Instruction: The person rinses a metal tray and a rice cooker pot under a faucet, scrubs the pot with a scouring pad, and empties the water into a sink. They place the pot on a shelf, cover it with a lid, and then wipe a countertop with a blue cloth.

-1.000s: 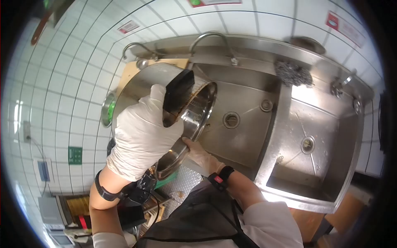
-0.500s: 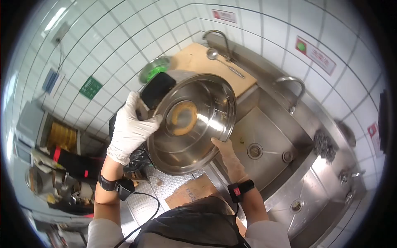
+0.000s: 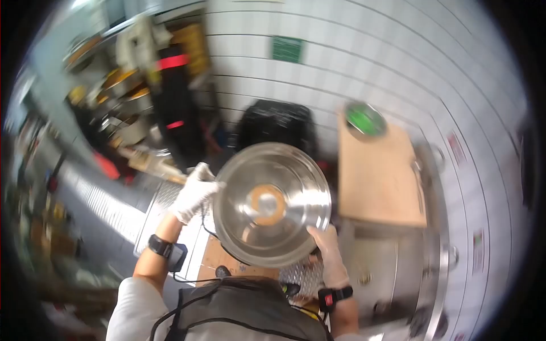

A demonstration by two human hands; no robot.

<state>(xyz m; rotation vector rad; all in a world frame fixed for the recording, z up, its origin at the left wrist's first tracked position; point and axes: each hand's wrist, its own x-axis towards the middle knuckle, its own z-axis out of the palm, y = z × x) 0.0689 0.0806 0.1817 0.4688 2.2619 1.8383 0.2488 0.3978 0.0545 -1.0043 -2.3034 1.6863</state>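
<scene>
A large stainless steel mixing bowl (image 3: 239, 233) is held out in front of my body, its inside facing up toward me. A brownish ring marks its bottom. My left hand (image 3: 196, 193), in a white glove, grips the rim on the left side, with the thumb over the edge. On the lower right of the rim my right hand (image 3: 329, 250), also gloved, closes with its thumb over the edge. The fingers beneath the bowl are hidden on both sides. Each wrist wears a black strap.
Behind the bowl stands a bin with a black bag (image 3: 276, 119). To the right, a wooden board (image 3: 378, 176) carries a metal bowl of something green (image 3: 364, 120) and a blurred long-handled utensil. A steel sink (image 3: 372, 256) lies at lower right; cluttered shelving (image 3: 131, 102) fills the upper left.
My view has swung left, away from the sink. The bowl has come with me, going from tilted to more level. Both hands keep their hold on its rim.
</scene>
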